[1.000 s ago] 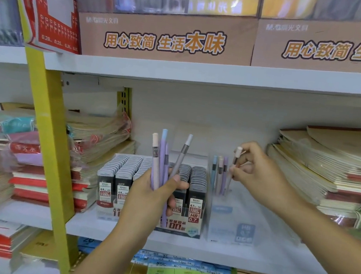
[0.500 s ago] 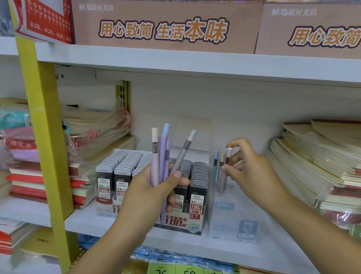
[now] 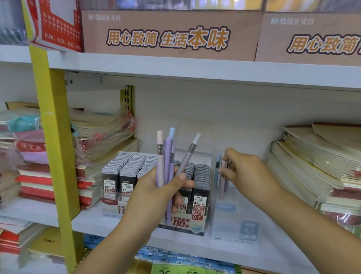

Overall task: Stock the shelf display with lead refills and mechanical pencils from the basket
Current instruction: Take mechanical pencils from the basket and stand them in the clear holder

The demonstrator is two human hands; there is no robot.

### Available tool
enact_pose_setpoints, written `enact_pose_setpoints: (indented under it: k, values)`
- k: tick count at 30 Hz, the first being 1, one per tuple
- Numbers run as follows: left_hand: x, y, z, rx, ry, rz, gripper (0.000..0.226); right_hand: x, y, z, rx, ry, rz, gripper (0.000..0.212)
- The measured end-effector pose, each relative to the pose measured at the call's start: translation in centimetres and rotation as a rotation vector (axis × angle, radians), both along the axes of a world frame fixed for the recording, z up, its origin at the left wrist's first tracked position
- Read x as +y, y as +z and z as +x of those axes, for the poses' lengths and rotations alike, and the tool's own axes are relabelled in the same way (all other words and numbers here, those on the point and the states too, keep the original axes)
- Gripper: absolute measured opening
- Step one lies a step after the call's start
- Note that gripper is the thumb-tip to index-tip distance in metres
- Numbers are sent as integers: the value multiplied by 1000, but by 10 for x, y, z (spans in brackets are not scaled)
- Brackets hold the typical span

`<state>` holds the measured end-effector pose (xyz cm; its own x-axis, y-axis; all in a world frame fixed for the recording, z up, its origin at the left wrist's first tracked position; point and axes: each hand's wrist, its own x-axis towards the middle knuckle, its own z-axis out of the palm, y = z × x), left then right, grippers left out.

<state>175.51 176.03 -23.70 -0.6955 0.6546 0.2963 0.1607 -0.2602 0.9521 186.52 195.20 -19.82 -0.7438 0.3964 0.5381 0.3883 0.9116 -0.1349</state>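
Your left hand [image 3: 157, 192] grips 4 pencils [image 3: 165, 157] fanned upright, with the refills [image 3: 131, 167] boxed just behind its fingers. Your right hand [image 3: 247, 173], fingers curled, appears to pinch the top of 1 pencil [image 3: 222, 180] standing in the clear holder [image 3: 236, 224] below it, though blur hides the contact. That holder stands just right of the refills on the shelf [image 3: 185, 242].
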Motion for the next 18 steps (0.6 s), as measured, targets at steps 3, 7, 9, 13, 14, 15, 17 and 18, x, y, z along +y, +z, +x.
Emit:
enact_pose_setpoints:
  k: [3, 7, 9, 13, 14, 15, 17, 18]
  values:
    - [-3, 2, 2, -12, -38, -9, 23, -9, 10, 5, 89, -1, 56, 27]
    - [0, 5, 9, 4, -133, -20, 27, -46, 19, 15, 406, 371, -653, 28]
    - [3, 6, 16, -26, -169, -7, 25, -59, 21, 16, 499, 512, -872, 25]
    - [6, 7, 20, -31, -189, -8, 23, -63, 28, 24, 535, 598, -1018, 26]
    - [7, 6, 20, -22, -196, -19, 23, -60, 27, 25, 529, 607, -1023, 25]
    - [7, 6, 20, -18, -207, -30, 22, -57, 27, 26, 546, 606, -1014, 23]
    - [8, 5, 19, -30, -223, -33, 21, -48, 30, 29, 665, 581, -961, 17]
    - [8, 4, 18, -37, -219, -26, 20, -40, 32, 31, 747, 557, -917, 16]
